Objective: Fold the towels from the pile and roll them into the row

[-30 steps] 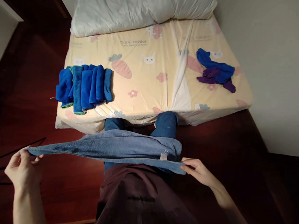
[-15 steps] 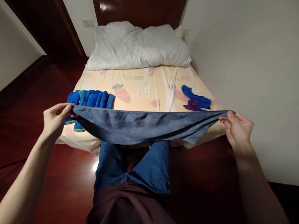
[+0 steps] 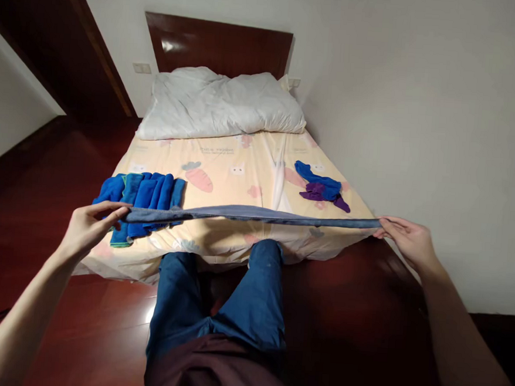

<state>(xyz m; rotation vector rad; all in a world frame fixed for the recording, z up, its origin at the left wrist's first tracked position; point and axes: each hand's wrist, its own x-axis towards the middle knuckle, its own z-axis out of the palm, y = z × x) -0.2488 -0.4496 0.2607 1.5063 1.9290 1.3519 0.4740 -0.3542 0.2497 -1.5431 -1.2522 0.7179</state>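
The two hands are wide apart, each pinching one end of a grey-blue towel (image 3: 247, 213) that runs nearly level across the middle of the frame. The left hand (image 3: 85, 228), left of centre, has thumb and fingers closed on one end; the right hand (image 3: 410, 242), at the right of the frame, grips the other end in the same way. Between them the towel is drawn out into a long, thin band, seen almost edge-on, its upper edge bowing up slightly near the middle. Its left part crosses in front of a row of folded blue cloths (image 3: 145, 194) on the bed (image 3: 228, 170); whether it touches them is hard to tell from this angle. One cloth in the row has green edging. Toward the right side of the bed, above the towel in the frame, a blue cloth (image 3: 322, 179) lies crumpled with a purple cloth (image 3: 314, 192) against it. The sheet is pale yellow, printed with carrots. A white quilt (image 3: 219, 105) is bunched across the far end, below a dark headboard (image 3: 223, 46) at upper centre. At lower centre, the person's blue trousers (image 3: 249, 304) reach the near edge of the bed, below a maroon top (image 3: 210, 366).
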